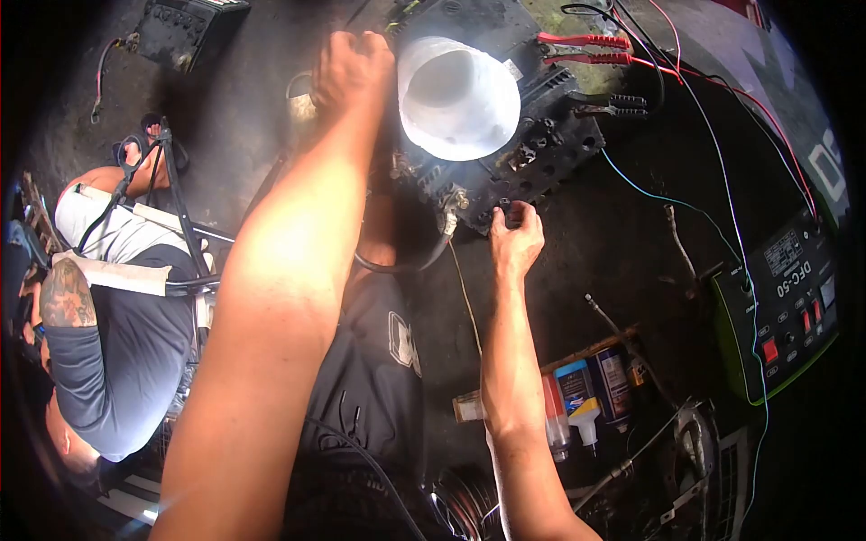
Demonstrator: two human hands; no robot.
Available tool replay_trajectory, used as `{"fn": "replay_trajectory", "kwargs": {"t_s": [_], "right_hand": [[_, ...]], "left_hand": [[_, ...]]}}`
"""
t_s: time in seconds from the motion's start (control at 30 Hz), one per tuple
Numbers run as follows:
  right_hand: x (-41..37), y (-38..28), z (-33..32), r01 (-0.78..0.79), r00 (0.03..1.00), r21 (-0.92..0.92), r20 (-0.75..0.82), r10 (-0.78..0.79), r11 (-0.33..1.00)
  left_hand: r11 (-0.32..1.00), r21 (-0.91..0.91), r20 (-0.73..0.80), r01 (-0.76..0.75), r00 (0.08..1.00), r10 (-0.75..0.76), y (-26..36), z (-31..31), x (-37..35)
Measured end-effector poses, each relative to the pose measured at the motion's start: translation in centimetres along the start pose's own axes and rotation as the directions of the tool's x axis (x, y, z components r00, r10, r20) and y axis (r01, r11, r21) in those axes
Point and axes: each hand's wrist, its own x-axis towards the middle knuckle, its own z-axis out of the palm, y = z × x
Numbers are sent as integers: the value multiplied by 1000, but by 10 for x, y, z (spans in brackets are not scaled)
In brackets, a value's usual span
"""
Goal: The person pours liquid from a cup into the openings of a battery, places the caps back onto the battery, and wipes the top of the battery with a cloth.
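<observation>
A white plastic container (460, 126), round and open at the top, stands over a large black battery (568, 149). My left hand (354, 72) is closed in a fist against the container's left side; the part it grips is hidden behind the fingers. At the battery's near edge, my right hand (517, 236) has its thumb and fingers drawn together around a small dark spot I cannot make out. A cable clamp (451, 216) sits on a battery post just left of that hand. Red clamps (586, 50) and black clamps (618, 105) lie along the battery's right side.
A green-and-black charger (785, 307) stands at right, its leads running toward the battery. Bottles (577, 397) lie beside my right forearm. Another person (126, 352) is at left near a metal frame (176, 189). A second battery (185, 27) is at top left.
</observation>
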Motion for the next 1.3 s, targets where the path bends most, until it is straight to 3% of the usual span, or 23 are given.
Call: {"fn": "replay_trajectory", "kwargs": {"t_s": [0.17, 0.23, 0.33, 0.37, 0.47, 0.57, 0.7, 0.77, 0.87, 1.0, 1.1, 1.17, 1.3], "right_hand": [[7, -5, -4, -37, 997, -26, 62, 39, 999], [11, -9, -6, -386, 903, -35, 189, 385, 922], [13, -11, -4, -431, 871, -91, 218, 440, 898], [12, -11, -3, -429, 872, -91, 219, 438, 899], [4, -6, -4, -91, 993, -144, 56, 100, 985], [1, -3, -5, 47, 999, -90, 17, -45, 995], [1, -2, -4, -2, 999, -93, 42, 6, 996], [3, -3, -2, -214, 973, 2, 87, 213, 977], [5, 0, 3, -272, 957, 13, 110, 269, 962], [8, -7, -2, -239, 961, -88, 124, 249, 967], [6, -10, -5, -98, 986, -159, 120, 118, 982], [5, -9, -2, 60, 997, -235, 56, -48, 970], [5, -13, -4, 6, 997, -205, 74, 9, 979]], "left_hand": [[1000, -1, 18, 6, 1000, -6, 1, -1, 0], [1000, -5, 17, 7, 1000, -7, 1, -1, 0], [1000, 6, 26, 13, 1000, -13, 2, -3, 1], [1000, 8, 24, 15, 1000, -15, 2, -3, 1], [1000, 1, 22, 13, 1000, -13, 3, -2, -2], [1000, 0, 18, 14, 1000, -14, 3, -2, 0], [999, 13, 54, 43, 998, -43, 4, -4, 0], [999, 13, 47, 39, 998, -39, 3, -3, 0], [999, 13, 43, 46, 998, -46, 3, -2, 1], [999, -2, 33, 34, 999, -34, 2, -1, 1], [999, -1, 39, 46, 998, -46, 2, -1, 1], [999, 0, 45, 43, 998, -42, 2, -3, 0], [999, 1, 33, 35, 999, -35, 3, -1, 1]]}}
